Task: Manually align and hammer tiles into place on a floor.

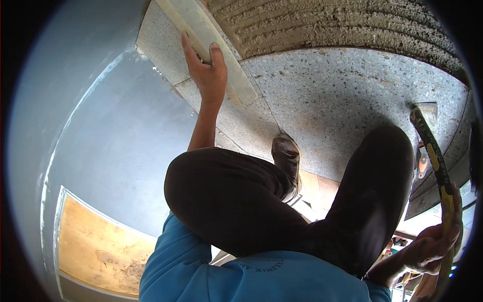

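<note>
My left hand [209, 78] is at a long pale straightedge [224, 65] lying over grey speckled tiles. Its thumb and index finger show on the bar, and the other fingers are curled out of sight around it. At the far right, my right hand [435, 246] is closed around a long black-and-yellow tool handle [436, 156]. The handle points up and away from me, and its lower end runs out toward the rim, so the tool's head cannot be made out. Partly behind the handle, a scraper with an orange-and-black handle [422, 163] rests on the tile.
Ridged wet mortar [332, 25] spreads beyond the large speckled tile [347, 90]. A blue-grey wall [121, 116] with a wooden panel [100, 241] rises on the left. My bent knees and one dark shoe [287, 156] are over the tiles. Blurred items lie at lower right.
</note>
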Motion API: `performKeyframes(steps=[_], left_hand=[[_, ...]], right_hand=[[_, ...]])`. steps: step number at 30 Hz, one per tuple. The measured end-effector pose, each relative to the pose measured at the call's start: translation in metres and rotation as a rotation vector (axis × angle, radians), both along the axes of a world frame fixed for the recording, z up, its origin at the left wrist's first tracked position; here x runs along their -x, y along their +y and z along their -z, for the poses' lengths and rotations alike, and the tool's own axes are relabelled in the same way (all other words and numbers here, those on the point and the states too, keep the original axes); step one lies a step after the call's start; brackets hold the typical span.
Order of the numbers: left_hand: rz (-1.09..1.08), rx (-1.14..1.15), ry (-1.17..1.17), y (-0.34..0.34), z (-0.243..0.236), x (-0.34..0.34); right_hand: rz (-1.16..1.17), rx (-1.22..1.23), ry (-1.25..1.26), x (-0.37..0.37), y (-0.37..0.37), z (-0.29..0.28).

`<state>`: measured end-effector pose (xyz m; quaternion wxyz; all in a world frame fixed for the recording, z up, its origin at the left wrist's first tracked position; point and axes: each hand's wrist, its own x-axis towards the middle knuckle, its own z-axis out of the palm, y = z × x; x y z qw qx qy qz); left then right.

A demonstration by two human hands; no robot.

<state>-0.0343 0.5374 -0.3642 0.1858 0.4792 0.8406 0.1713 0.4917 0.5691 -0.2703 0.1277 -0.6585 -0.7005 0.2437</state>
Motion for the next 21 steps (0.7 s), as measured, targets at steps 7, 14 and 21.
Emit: performKeyframes(steps=[7, 14, 21], left_hand=[[0.005, 0.051, 0.080, 0.006, 0.001, -0.004], [0.032, 0.049, 0.080, 0.007, 0.011, 0.002], [-0.071, 0.038, 0.001, 0.021, 0.000, -0.010]], right_hand=[[0.220, 0.290, 0.268, -0.002, 0.001, 0.000], [0.185, 0.246, 0.364, -0.002, 0.003, -0.001], [0.318, 0.313, 0.636, -0.001, 0.000, 0.005]])
